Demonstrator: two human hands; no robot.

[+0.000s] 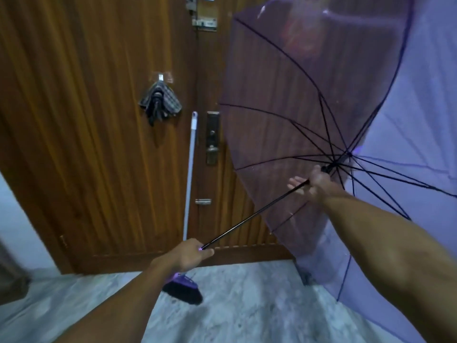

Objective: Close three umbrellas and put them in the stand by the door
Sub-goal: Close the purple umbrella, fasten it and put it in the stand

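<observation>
A: why's the umbrella (309,100) held out sideways like that?

B: looks like it's about to get closed. left hand (191,254) is wrapped tight round the handle end to steady it, right hand (315,183) curls round the shaft (254,215) just under the runner, a couple fingers loose, probably to pull it down.

A: what's it look like?

B: see-through purple canopy, thin black ribs, fully open, up in front of the wooden door (99,120). no stand visible.

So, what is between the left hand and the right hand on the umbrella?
In the head view, only the bare black shaft of the open purple umbrella runs between the left hand and the right hand.
</observation>
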